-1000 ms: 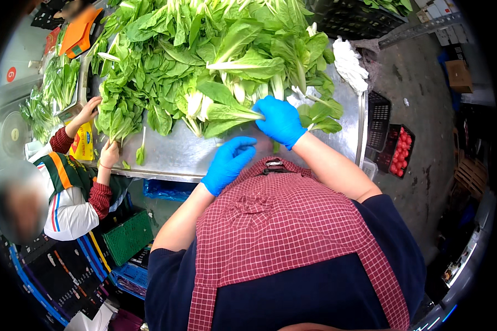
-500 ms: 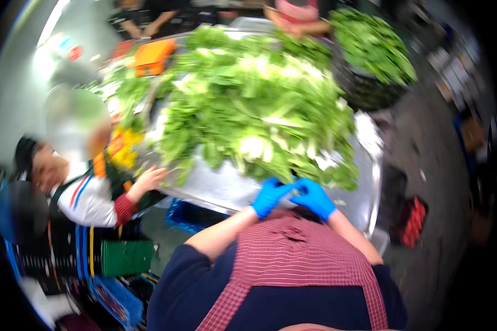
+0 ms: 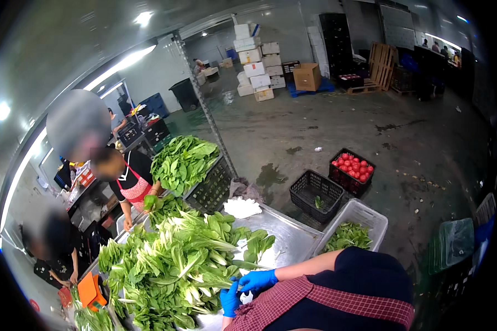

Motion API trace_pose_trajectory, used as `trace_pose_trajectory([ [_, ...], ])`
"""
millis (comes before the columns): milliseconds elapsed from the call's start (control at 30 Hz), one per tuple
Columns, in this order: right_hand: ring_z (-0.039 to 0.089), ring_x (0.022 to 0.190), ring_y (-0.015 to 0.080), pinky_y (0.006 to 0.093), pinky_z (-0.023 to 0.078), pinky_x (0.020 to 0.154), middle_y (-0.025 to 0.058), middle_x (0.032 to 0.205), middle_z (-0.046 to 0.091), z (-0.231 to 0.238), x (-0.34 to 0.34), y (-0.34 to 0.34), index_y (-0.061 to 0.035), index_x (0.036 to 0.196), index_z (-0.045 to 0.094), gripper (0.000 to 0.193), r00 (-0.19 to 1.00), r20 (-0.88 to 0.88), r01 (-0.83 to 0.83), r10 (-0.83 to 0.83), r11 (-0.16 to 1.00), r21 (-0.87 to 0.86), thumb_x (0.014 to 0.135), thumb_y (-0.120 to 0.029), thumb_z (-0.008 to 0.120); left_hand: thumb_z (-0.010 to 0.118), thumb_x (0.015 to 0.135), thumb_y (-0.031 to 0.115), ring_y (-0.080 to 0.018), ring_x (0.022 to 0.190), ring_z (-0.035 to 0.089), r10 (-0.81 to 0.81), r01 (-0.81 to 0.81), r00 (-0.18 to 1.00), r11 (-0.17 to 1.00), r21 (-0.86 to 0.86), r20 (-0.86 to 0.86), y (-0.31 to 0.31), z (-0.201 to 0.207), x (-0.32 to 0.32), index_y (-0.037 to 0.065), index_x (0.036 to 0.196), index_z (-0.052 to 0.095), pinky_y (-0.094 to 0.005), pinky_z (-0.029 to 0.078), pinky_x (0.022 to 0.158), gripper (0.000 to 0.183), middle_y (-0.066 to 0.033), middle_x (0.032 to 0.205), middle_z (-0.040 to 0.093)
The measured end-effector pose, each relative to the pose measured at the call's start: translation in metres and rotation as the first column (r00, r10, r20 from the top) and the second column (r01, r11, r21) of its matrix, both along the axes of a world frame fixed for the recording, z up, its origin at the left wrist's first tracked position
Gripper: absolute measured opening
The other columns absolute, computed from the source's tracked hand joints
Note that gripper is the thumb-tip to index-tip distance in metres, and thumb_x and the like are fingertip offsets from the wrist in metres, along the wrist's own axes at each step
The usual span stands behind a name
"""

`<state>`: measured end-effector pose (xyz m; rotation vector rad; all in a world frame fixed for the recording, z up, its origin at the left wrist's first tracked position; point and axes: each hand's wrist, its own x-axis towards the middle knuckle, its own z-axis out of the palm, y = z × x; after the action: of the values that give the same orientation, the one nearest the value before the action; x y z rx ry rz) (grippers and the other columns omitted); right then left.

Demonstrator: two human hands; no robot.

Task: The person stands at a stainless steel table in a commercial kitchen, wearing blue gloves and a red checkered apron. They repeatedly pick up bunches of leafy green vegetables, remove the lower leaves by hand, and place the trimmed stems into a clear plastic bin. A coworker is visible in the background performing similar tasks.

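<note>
A large heap of leafy greens (image 3: pixel 176 254) with pale stems covers the metal table in front of me. My right hand (image 3: pixel 258 280), in a blue glove, reaches in from the right to the heap's near edge, its fingers closed. Just below and left of it is my left hand (image 3: pixel 230 300), also blue-gloved, its fingers bent up toward the right hand's fingertips. The two hands nearly meet beside some leaves and stems. Whatever lies between their fingers is too small to make out.
To my right stand a pale bin (image 3: pixel 364 218) with loose leaves, a black crate (image 3: pixel 316 193) and a crate of red produce (image 3: pixel 352 168). Across the table, a person in a red apron (image 3: pixel 137 187) works near a heaped crate (image 3: pixel 210 190). An orange scale (image 3: pixel 91 291) sits at far left.
My view has swung right and up, so the floor, crates and stacked boxes now show. Both hands remain close together at the near edge of the greens.
</note>
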<state>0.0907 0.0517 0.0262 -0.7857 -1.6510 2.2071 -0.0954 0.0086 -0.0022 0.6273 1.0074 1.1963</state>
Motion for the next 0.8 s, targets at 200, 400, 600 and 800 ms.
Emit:
trace_pose_trajectory([
  [200,0.056,0.104,0.0159,0.0323,0.049,0.085,0.0087,0.139,0.048,-0.022,0.026,-0.017,-0.0011,0.116,0.060,0.046,0.987,0.076,0.102,-0.143,0.915,0.391,0.081,-0.029,0.072,0.065,0.085,0.008,-0.0229,0.081,0.065,-0.101,0.098,0.992,0.994,-0.042,-0.073,-0.014,0.015,0.039,0.009,0.128,0.054,-0.0362,0.052,0.064,0.044,-0.0140,0.099,0.066],
  [400,0.061,0.075,0.0163,0.0322,0.051,0.062,0.0094,0.091,0.067,-0.015,0.013,-0.018,-0.0016,0.086,0.063,0.028,0.958,0.101,0.244,-0.270,0.946,0.213,0.076,-0.024,0.076,0.066,0.084,0.009,-0.0252,0.078,0.065,-0.219,0.211,0.953,0.976,-0.057,-0.211,0.002,0.011,0.028,0.014,0.130,0.052,-0.0368,0.051,0.062,0.048,-0.0166,0.095,0.065],
  [600,0.061,0.066,0.0155,0.0313,0.048,0.056,0.0071,0.075,0.066,-0.027,0.029,-0.021,-0.0031,0.081,0.066,0.030,0.934,0.054,0.325,-0.352,0.904,0.278,0.069,-0.027,0.080,0.067,0.083,0.010,-0.0275,0.074,0.065,-0.338,0.338,0.870,0.939,-0.065,-0.360,0.011,0.004,0.037,0.018,0.132,0.050,-0.0375,0.050,0.061,0.053,-0.0193,0.091,0.064],
  [800,0.062,0.071,0.0156,0.0315,0.050,0.059,0.0104,0.080,0.067,-0.020,0.042,-0.019,-0.0025,0.082,0.064,0.025,0.935,0.098,0.308,-0.341,0.918,0.251,0.072,-0.020,0.078,0.067,0.082,0.011,-0.0299,0.070,0.065,-0.382,0.466,0.699,0.884,-0.020,-0.605,0.020,-0.001,0.046,0.023,0.134,0.049,-0.0381,0.049,0.059,0.057,-0.0220,0.087,0.063],
])
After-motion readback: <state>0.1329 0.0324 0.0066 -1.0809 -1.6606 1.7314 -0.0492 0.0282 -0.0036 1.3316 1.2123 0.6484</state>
